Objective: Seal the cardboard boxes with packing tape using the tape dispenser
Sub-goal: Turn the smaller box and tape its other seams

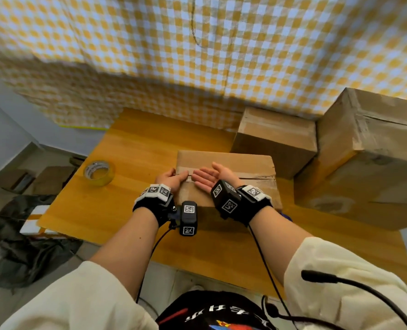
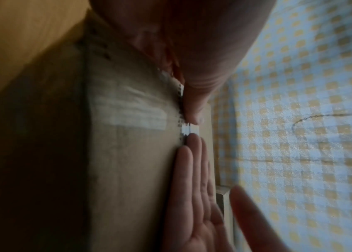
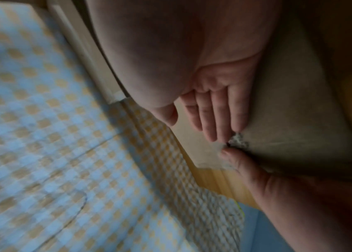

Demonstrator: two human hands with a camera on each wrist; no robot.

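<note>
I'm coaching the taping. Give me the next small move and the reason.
Probably sweep the right hand rightward along the seam of the front box: its fingers lie straight beside the left hand, which holds the tape end there, and the seam further right looks unpressed.
</note>
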